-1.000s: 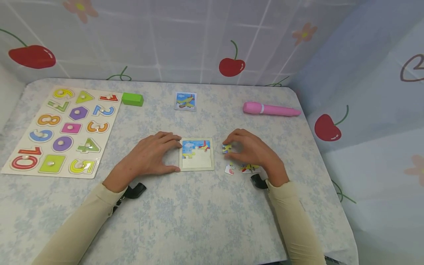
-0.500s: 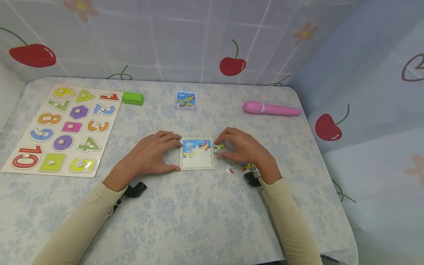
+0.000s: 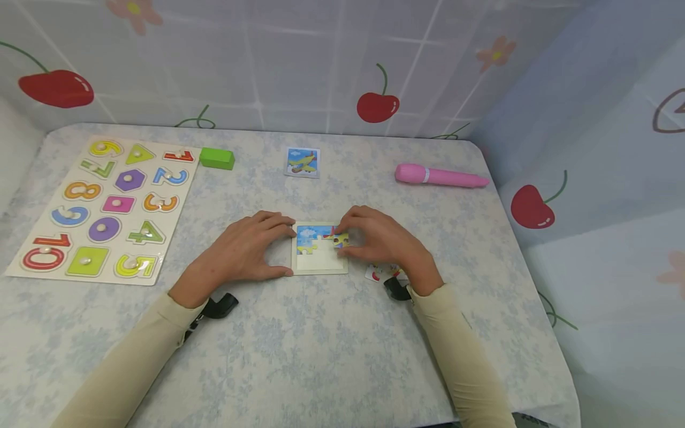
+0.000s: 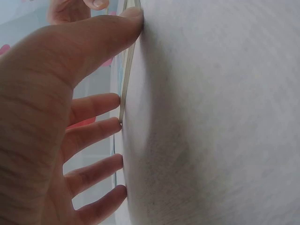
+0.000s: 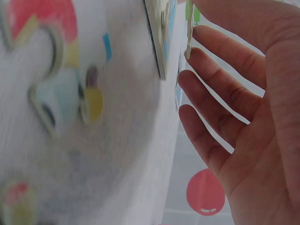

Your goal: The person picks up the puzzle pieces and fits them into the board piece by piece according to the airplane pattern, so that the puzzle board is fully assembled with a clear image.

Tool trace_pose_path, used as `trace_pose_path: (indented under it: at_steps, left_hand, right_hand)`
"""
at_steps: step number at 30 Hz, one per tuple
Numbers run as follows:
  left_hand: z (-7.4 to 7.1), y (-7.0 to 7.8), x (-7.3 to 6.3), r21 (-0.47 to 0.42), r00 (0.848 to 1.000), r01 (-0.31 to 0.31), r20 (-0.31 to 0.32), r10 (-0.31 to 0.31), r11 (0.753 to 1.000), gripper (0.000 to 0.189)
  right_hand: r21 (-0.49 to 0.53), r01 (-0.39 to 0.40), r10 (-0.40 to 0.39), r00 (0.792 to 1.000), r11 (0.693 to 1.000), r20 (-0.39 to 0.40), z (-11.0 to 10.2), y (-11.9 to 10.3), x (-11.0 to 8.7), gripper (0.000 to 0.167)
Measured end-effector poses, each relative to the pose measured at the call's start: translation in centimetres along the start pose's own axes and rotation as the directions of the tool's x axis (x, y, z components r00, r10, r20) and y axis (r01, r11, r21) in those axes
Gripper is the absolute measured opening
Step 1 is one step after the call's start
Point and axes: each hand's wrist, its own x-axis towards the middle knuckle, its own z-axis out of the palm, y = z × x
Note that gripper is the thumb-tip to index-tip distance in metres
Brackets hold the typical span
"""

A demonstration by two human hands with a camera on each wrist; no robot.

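My left hand (image 3: pixel 243 246) rests beside the small square puzzle tray (image 3: pixel 321 266), its thumb and fingertips touching the tray's left edge. In the left wrist view the fingers (image 4: pixel 96 105) are spread and fairly straight. Sky-blue pieces, part of a red shape and some yellow fill the tray's upper and left part; its lower right shows bare board. My right hand (image 3: pixel 382 238) pinches a yellow-and-blue puzzle piece (image 3: pixel 341 240) between thumb and fingers, over the tray's right side. In the right wrist view this piece (image 5: pixel 189 33) appears edge-on, raised above the tray (image 5: pixel 159 42).
Loose puzzle pieces (image 3: pixel 376 273) lie below my right hand, partly hidden by the wrist. A number-and-shape board (image 3: pixel 176 235) lies left, with a green block (image 3: pixel 216 159) at its corner. Farther back are an airplane picture card (image 3: pixel 302 162) and a pink pen-shaped object (image 3: pixel 444 177).
My right hand has moved left with the puzzle piece, from beside the tray to over its right part. The left hand has stayed at the tray's left edge.
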Motion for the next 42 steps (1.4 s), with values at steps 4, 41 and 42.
trace_pose_path:
  at_steps: [4, 41, 42]
  left_hand:
    - [0.0, 0.0, 0.1, 0.002, 1.0, -0.001, 0.005, 0.001, 1.0, 0.073]
    - [0.0, -0.1, 0.1, 0.009, 1.0, -0.01, 0.01, 0.01, 1.0, 0.071]
    - [-0.1, -0.1, 0.1, 0.008, 1.0, -0.011, 0.01, 0.011, 1.0, 0.07]
  right_hand:
    - [-0.009, 0.009, -0.009, 1.0, 1.0, 0.008, 0.4, -0.2, 0.4, 0.036]
    - [-0.168, 0.135, -0.141, 0.99, 0.976, -0.021, 2.7, -2.4, 2.3, 0.038]
    - [-0.168, 0.135, -0.14, 0.99, 0.977, -0.02, 2.7, -2.5, 2.3, 0.038]
